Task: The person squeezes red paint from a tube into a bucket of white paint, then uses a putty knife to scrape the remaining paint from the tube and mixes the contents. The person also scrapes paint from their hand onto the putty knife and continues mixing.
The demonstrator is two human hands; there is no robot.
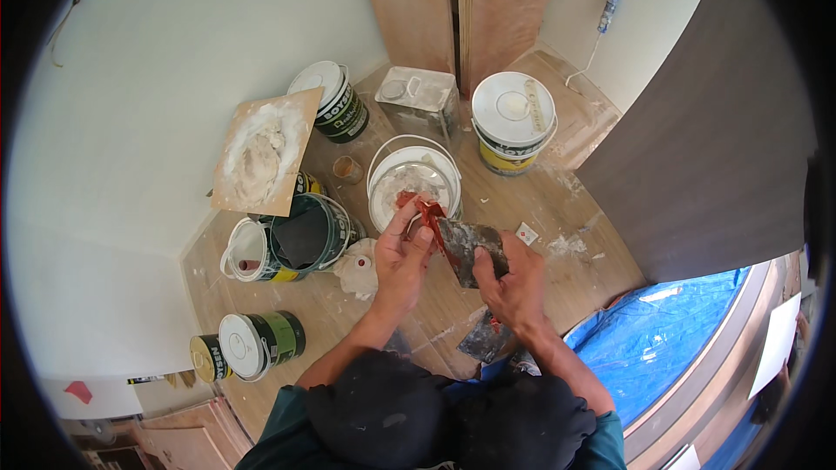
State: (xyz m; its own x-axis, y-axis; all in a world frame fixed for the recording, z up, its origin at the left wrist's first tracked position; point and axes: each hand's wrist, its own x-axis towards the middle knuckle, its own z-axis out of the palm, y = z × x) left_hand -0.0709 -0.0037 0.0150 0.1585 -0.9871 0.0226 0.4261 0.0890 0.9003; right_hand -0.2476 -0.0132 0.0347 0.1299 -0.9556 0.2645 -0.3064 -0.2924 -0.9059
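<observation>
Presently: left hand (402, 271) has fingers clamped on red-smeared piece (432, 224), right hand (517, 285) on grey blade (470, 244); advisable: light, flat strokes, thumbs clear.

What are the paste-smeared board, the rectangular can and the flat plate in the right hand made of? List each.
Paste-smeared board: matte tan wood sheet, likely plywood or fibreboard, from its thin, straight edges.
Rectangular can: probably metal, dull grey, judging by its boxy, handled body.
Flat plate: perhaps metal, thin with a dark, scuffed face; plastic stays possible.
</observation>
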